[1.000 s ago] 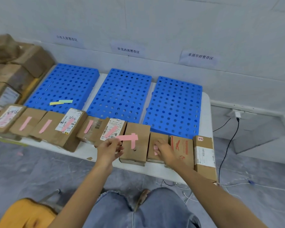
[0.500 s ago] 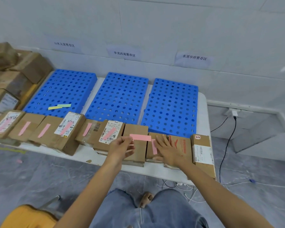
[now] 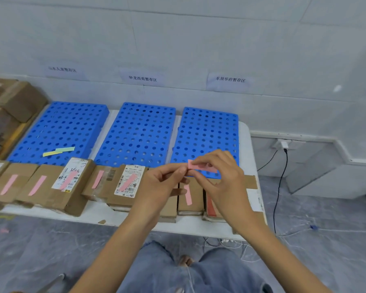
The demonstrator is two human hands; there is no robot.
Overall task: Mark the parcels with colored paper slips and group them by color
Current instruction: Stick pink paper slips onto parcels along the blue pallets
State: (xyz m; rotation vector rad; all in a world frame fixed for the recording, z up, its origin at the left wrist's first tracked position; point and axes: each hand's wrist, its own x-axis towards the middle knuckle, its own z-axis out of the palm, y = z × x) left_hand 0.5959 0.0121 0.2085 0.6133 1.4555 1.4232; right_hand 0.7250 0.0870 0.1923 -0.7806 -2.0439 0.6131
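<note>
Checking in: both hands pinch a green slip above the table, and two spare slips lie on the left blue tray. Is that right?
Not quite. The head view shows that the slip pinched by the left hand and right hand is pink, not green. The rest holds: it is held above the table, and two spare slips lie on the left blue tray.

**Bench layout on my feed**

I see three trays (image 3: pixel 140 132) side by side at the back of the bench (image 3: pixel 246 149), with a row of parcels (image 3: pixel 49 187) just in front of them. Two loose slips (image 3: pixel 58 151) lie on the left tray (image 3: pixel 59 123); stacked boxes (image 3: pixel 15 102) stand to its left.
</note>
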